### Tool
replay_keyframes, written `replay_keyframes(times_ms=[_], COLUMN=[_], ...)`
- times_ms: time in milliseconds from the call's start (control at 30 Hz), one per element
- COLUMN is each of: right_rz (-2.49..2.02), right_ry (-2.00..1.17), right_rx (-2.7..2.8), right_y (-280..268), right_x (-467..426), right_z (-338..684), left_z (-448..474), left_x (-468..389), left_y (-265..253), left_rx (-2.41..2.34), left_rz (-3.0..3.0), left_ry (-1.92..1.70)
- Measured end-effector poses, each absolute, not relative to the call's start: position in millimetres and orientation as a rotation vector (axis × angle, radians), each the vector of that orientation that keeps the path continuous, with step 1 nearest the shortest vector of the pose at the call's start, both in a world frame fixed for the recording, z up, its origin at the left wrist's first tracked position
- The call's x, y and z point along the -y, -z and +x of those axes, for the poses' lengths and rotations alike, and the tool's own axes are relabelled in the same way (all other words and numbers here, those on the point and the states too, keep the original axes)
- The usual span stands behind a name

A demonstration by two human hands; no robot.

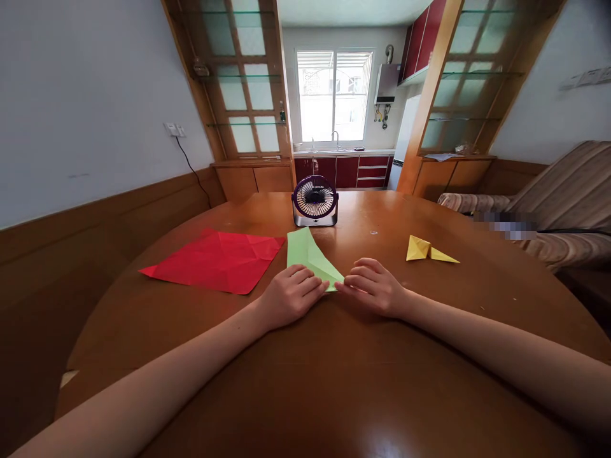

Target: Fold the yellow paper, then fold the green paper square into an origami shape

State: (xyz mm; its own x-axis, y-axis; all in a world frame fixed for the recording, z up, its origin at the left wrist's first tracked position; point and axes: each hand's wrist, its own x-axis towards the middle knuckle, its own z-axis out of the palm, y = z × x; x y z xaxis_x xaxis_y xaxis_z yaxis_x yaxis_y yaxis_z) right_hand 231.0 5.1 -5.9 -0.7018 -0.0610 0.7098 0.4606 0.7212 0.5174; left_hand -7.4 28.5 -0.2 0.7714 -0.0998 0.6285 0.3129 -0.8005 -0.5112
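A light green sheet of paper, partly folded, lies on the table in front of me. Curled over its lower left part is my left hand, thumb and fingers pressed along the near edge. My right hand pinches the paper's right corner between thumb and fingers. The two thumbs are close together at the near edge, and my left fingers hide part of the sheet. To the left lies a creased red sheet of paper, spread out. On the right sits a folded yellow paper piece with a pointed tail.
A small purple desk fan stands just beyond the green paper. All of this rests on a round brown wooden table. A striped armchair is at the right, and a black cord hangs from a wall socket at the left.
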Motion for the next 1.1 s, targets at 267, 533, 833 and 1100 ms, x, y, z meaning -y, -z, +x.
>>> replay_keyframes(times_ms=[267, 533, 833, 1100], right_rz=[-0.264, -0.289, -0.347, -0.262], right_ry=[0.928, 0.905, 0.864, 0.863], right_rx=[2.211, 2.214, 2.195, 2.228], right_y=[6, 3, 9, 2], right_x=[-6, -9, -16, -11], right_z=[233, 238, 247, 242], left_z=[-21, -42, -64, -43], left_x=[-40, -55, -72, -67], left_y=[2, -9, 0, 5], left_rx=[0.134, 0.108, 0.398, 1.438], left_rz=[-2.392, -2.457, -2.546, -2.809], left_ry=[0.827, 0.775, 0.771, 1.47])
